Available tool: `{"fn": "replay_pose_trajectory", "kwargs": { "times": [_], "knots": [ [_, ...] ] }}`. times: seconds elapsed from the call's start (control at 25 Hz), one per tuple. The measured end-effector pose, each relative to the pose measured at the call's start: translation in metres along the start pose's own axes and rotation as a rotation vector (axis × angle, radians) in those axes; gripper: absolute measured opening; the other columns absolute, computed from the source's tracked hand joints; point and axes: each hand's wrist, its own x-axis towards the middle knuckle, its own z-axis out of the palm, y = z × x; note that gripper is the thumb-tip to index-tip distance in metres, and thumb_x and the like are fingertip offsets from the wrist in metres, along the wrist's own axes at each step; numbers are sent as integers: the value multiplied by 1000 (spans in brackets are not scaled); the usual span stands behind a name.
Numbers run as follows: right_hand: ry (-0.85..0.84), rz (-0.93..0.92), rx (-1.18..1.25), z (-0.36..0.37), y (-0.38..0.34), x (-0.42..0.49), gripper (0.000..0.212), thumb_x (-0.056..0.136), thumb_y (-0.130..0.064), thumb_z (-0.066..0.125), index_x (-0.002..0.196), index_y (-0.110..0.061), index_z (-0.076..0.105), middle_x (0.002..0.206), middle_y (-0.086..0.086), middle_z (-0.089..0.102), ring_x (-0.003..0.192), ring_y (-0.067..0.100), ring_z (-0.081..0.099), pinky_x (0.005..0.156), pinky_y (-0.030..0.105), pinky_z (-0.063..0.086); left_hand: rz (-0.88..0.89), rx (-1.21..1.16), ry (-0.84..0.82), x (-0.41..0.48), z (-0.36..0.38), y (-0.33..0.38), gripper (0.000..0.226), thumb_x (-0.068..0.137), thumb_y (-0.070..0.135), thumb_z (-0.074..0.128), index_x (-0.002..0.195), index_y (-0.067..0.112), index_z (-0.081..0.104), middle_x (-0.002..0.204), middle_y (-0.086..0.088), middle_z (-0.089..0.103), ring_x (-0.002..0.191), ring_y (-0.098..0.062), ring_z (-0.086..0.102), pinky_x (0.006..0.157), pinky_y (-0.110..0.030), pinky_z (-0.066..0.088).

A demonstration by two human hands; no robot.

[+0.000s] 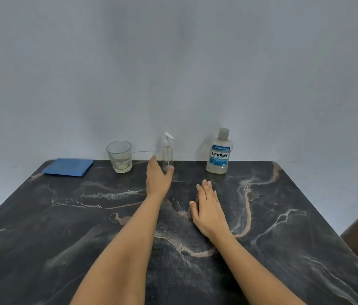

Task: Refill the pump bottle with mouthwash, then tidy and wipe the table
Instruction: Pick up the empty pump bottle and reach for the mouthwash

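A: So, which way does the pump bottle [167, 158] lie from the left hand [157, 177]?

B: Just beyond it, at the far edge of the bench [63, 216], by the wall. It stands upright with its long axis vertical and the pump head on top. The grip is apart: the fingers are straight on the bottle's left and the thumb is by its base on the right. I cannot tell whether the thumb touches.

A: And the right hand [206, 208]?

B: Flat on the bench, fingers straight, holding nothing, farther from the bottle. The left is plainly the nearer hand.

A: The mouthwash bottle [219, 155]?

B: Upright with its cap on, further right along the same far edge, apart from both hands. The right hand is the closer one to it.

A: The next move, then?

B: I judge the left wraps sideways round the pump bottle's lower body. It looks slim and tall, so a careless nudge could tip it.
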Motion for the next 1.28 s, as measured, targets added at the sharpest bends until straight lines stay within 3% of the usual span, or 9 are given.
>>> {"fn": "replay_pose_trajectory", "kwargs": {
  "times": [0.28,0.52,0.68,0.96,1.2,1.28],
  "knots": [
    [-4,-11,-47,9,9,4,59,98,-38,34,151,-14,22,161,5,7,149,15,-5,120,31,-4,15,-16,0,54,25,-3,80,84,31,73,147,9,30,145,-14,43,132,-32,42,106,-43,39],
    [5,-21,-52,13,12,7,60,98,-40,34,150,-14,23,161,6,8,149,16,-4,119,31,-5,-29,-159,11,60,33,-8,46,89,21,69,128,11,48,132,-15,57,115,-27,57,92,-30,43],
    [9,-22,-33,10,11,6,58,98,-36,35,149,-11,26,160,8,12,149,18,-1,119,31,-5,37,-151,-56,24,11,-10,45,89,25,69,128,14,50,128,-11,61,116,-24,58,99,-35,46],
    [41,-58,43,-12,-8,-15,46,96,-18,42,139,-4,41,153,13,33,147,22,16,120,32,12,110,-126,-137,-92,-64,-13,43,89,24,69,128,19,52,114,10,59,105,-5,55,78,-1,37],
    [45,65,276,-21,-30,-74,40,97,-15,42,136,-9,41,150,10,35,147,19,14,117,33,20,98,-169,-153,-169,-100,-17,45,91,19,67,133,17,52,117,12,59,106,-1,54,78,4,38],
    [51,99,325,-25,-33,-93,39,97,-16,42,136,-9,40,151,11,34,148,19,13,117,35,21,105,-159,-181,-187,-105,-19,47,91,17,67,135,15,50,120,8,59,110,-3,54,86,-2,39]
  ]
}}
